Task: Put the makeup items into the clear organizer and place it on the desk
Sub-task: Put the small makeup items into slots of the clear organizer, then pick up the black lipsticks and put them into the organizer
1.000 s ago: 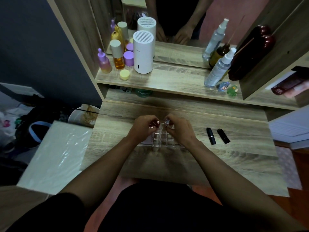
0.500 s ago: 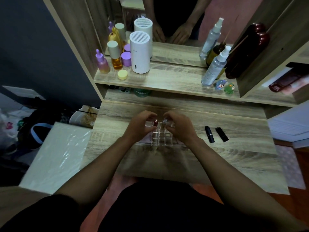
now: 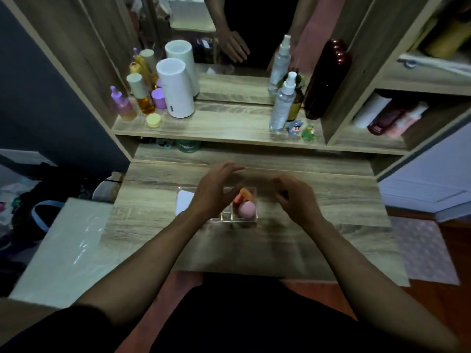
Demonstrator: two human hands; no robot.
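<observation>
A clear organizer (image 3: 244, 220) stands on the wooden desk (image 3: 344, 200) in front of me. Its right compartment holds a pink sponge (image 3: 247, 209), an orange sponge (image 3: 246, 193) and a red piece (image 3: 237, 199). A white flat item (image 3: 184, 203) fills its left end. My left hand (image 3: 216, 191) hovers over the organizer's middle with fingers spread, holding nothing and hiding the middle compartments. My right hand (image 3: 297, 198) is just right of the organizer, fingers loosely curled, with nothing visible in it.
The shelf behind carries a white cylinder (image 3: 175, 89), small bottles (image 3: 141, 96), a yellow jar (image 3: 154, 120), spray bottles (image 3: 281, 104) and two figurines (image 3: 302, 129). A mirror sits above. A white box (image 3: 63, 240) stands left of the desk.
Both hands have let go of the small items they pinched over the organizer and have moved apart, the right one to the right. The two black lipsticks on the desk are no longer in sight.
</observation>
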